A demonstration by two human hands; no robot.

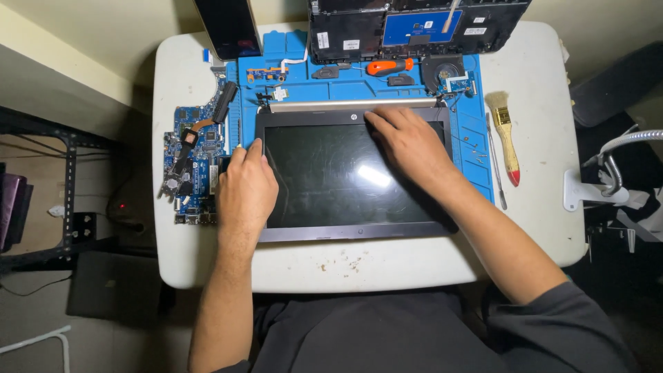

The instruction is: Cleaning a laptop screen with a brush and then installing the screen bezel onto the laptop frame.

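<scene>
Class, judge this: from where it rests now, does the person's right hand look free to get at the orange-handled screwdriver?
Probably yes. The right hand lies on the screen's top edge, and the orange-handled screwdriver lies uncovered on the blue mat just beyond it.

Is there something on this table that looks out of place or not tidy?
Yes. The circuit board lies off the blue mat, close to the table's left edge. Small screws lie loose on the mat, and brownish stains mark the table in front of the screen panel.
</scene>
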